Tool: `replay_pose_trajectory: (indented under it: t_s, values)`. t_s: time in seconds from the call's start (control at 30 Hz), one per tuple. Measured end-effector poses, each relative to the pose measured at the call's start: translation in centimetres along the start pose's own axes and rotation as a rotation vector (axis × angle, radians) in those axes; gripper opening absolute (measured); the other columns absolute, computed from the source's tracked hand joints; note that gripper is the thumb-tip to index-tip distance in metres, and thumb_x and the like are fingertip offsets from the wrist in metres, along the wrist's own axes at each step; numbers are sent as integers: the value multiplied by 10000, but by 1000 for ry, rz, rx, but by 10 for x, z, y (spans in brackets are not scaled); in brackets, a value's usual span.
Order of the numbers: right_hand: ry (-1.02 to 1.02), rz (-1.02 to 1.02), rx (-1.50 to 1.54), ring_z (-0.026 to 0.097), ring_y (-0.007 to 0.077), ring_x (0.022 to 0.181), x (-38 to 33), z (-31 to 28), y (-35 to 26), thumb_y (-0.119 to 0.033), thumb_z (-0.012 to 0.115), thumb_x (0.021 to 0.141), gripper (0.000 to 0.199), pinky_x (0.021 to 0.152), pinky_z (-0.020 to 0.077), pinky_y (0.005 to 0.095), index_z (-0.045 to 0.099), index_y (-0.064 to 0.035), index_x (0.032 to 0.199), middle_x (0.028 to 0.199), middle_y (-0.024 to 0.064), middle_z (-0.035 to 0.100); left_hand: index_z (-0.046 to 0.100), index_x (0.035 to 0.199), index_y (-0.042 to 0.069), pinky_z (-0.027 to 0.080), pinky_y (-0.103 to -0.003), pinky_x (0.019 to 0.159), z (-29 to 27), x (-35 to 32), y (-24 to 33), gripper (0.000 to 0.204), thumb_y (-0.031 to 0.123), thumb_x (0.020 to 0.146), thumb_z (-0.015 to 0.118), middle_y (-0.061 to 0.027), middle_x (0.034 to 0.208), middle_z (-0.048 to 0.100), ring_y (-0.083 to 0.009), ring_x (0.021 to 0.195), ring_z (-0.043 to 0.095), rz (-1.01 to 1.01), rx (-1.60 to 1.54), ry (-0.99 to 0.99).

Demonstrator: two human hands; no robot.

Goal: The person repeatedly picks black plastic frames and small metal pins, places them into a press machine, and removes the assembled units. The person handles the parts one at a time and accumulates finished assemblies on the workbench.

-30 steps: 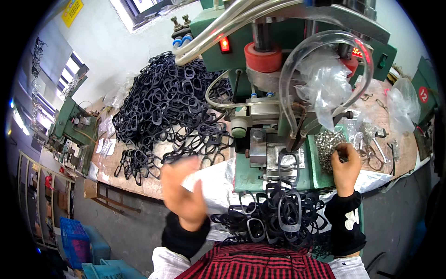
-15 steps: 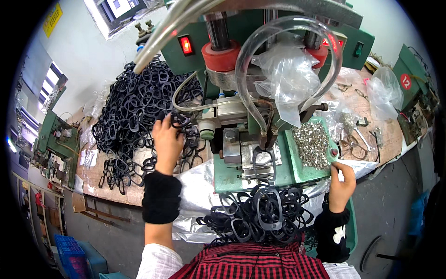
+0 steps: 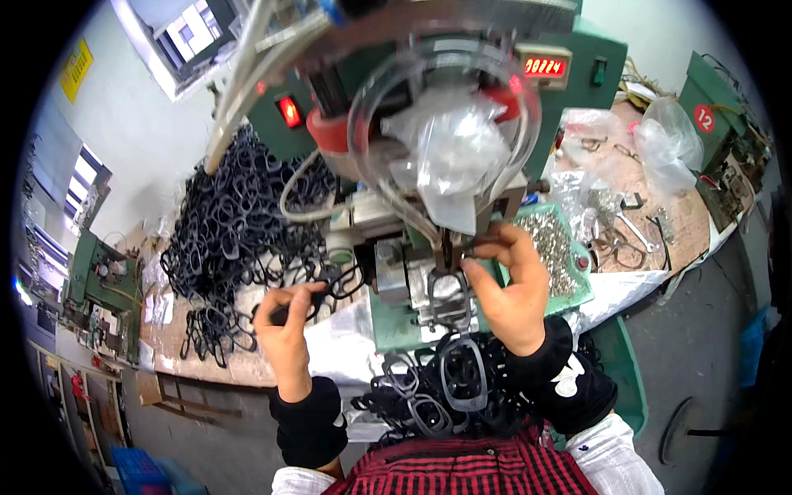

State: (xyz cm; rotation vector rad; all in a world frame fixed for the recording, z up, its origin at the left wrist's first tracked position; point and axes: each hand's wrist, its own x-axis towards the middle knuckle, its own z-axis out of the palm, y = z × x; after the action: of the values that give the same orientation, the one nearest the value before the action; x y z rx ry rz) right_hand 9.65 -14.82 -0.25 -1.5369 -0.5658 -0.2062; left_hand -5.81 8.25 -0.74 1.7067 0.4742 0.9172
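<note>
My left hand (image 3: 285, 334) pinches a black eyeglass frame (image 3: 345, 285) over the table, just left of the press. My right hand (image 3: 516, 289) is at the press tool (image 3: 447, 252), thumb and fingers drawn together beside its tip; whatever they hold is too small to make out. Below the tool another eyeglass frame (image 3: 450, 301) sits upright on the metal fixture. A green tray (image 3: 584, 290) of small shiny metal pieces (image 3: 549, 239) lies behind my right hand. In my lap rests a heap of dark eyeglass frames (image 3: 433, 412).
A big pile of dark eyeglass frames (image 3: 223, 223) covers the table's left part. Clear hoses (image 3: 363, 124) and a plastic bag (image 3: 450, 153) hang before the press. A wrench (image 3: 639, 235) and more bags (image 3: 672, 136) lie right; another green machine (image 3: 99, 276) stands far left.
My left hand has drawn back from the pile toward me with an eyeglass frame. My right hand has gone from the tray's edge leftward to the press tool. The view has shifted.
</note>
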Motion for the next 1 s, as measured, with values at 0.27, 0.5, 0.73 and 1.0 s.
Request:
replay_pose_trajectory:
  t_s: [0.27, 0.5, 0.73, 1.0]
  values:
    - [-84, 191, 406, 645, 165, 1011, -2, 8, -19, 33, 677, 849, 525, 922, 486, 302, 454, 73, 1323, 1092, 138, 684, 475, 658, 58, 563, -365, 615, 29, -32, 132, 269, -46, 668, 723, -162, 882, 725, -297, 750, 692, 1001, 608, -403]
    - [-262, 146, 191, 637, 230, 1146, -5, -16, -37, 25, 608, 861, 450, 996, 473, 348, 561, 34, 1308, 1252, 145, 650, 592, 704, 82, 576, -328, 628, 82, -43, 112, 152, 85, 769, 730, -105, 889, 688, -219, 720, 624, 1206, 569, -529]
    - [-36, -110, -967, 516, 420, 1257, -5, -89, 77, -116, 755, 752, 232, 1023, 442, 483, 717, -56, 973, 1242, 222, 612, 567, 682, 82, 602, -329, 650, 105, -51, 92, 187, 111, 789, 718, -89, 869, 682, -207, 707, 621, 1250, 706, -488]
    - [-23, -213, -940, 521, 406, 1248, 1, -82, 78, -108, 713, 801, 150, 994, 450, 482, 676, -28, 923, 1223, 201, 617, 586, 712, 74, 605, -335, 700, 102, -48, 90, 152, 114, 799, 704, -88, 888, 677, -215, 760, 640, 1251, 718, -534]
